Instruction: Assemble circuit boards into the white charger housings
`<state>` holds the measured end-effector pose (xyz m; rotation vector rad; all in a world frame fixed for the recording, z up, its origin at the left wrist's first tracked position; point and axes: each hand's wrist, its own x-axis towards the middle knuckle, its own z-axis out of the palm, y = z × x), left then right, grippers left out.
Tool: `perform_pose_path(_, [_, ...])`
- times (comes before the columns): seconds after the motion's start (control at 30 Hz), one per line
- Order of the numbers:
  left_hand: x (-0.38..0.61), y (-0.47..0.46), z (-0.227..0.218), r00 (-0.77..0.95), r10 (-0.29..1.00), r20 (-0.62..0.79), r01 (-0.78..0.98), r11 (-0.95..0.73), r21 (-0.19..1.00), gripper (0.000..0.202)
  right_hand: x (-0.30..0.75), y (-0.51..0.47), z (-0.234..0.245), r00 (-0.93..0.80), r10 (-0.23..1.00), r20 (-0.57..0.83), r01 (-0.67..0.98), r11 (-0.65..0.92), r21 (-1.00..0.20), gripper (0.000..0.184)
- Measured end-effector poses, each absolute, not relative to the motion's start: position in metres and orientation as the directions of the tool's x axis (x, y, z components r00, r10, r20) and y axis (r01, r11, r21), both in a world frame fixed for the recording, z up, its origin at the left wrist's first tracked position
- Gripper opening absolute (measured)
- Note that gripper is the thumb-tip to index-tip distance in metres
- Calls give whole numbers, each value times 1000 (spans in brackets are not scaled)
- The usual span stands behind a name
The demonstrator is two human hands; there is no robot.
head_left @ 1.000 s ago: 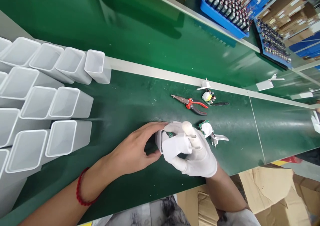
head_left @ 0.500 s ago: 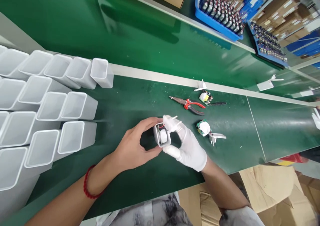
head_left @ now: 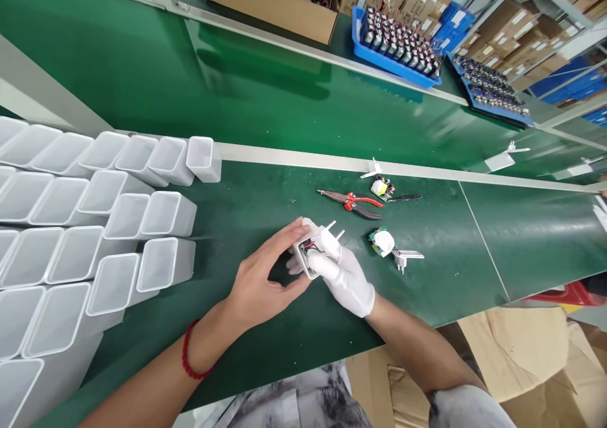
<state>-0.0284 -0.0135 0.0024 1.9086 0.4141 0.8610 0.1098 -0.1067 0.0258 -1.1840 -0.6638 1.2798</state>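
My left hand (head_left: 258, 286), bare with a red cord bracelet at the wrist, grips a small white plastic case (head_left: 312, 275) from the left, between thumb and fingers. Inside the case's open end, red and dark wires partly show; the rest is covered by fingers. My right hand (head_left: 349, 286) wears a white glove and closes around the case and a white two-pin plug cover (head_left: 328, 241). Its thumb lies over the opening, and the cover's pins point up and right. Nearby on the bench lie red-and-black pliers (head_left: 351, 201) and a circuit board with a white round part (head_left: 383, 242).
Rows of translucent white cases (head_left: 159, 263) fill the left of the green bench (head_left: 265, 358). Another board (head_left: 380, 188) and plug covers (head_left: 402, 258) lie to the right. On the shelf behind stand a blue tray of parts (head_left: 398, 66) and a cardboard box (head_left: 270, 11).
The plug cover has tilted closer to the case's opening, and my right thumb has moved from the case's lower edge onto the opening. The camera view has shifted slightly.
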Motion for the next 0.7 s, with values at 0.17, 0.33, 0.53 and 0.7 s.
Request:
perform_pose_path(0.17, [-25, -14, 1, 596, 585, 550, -101, -625, 774, 76, 107, -105, 25, 287, 923, -256, -377, -137, -916, 52])
perform_pose_path(0.33, [-21, -12, 4, 559, 535, 633, -74, -728, 681, 72, 106, -101, 22, 297, 911, -288, -435, -139, -890, 51])
perform_pose_path(0.53, [-22, -12, -4, 589, 655, 474, -7, -582, 813, 69, 112, -102, 21, 198, 938, -285, -518, -147, -843, 47])
perform_pose_path(0.7, [-23, -13, -3, 613, 615, 497, -51, -597, 801, 68, 111, -100, 23, 224, 933, -281, -511, -133, -849, 57])
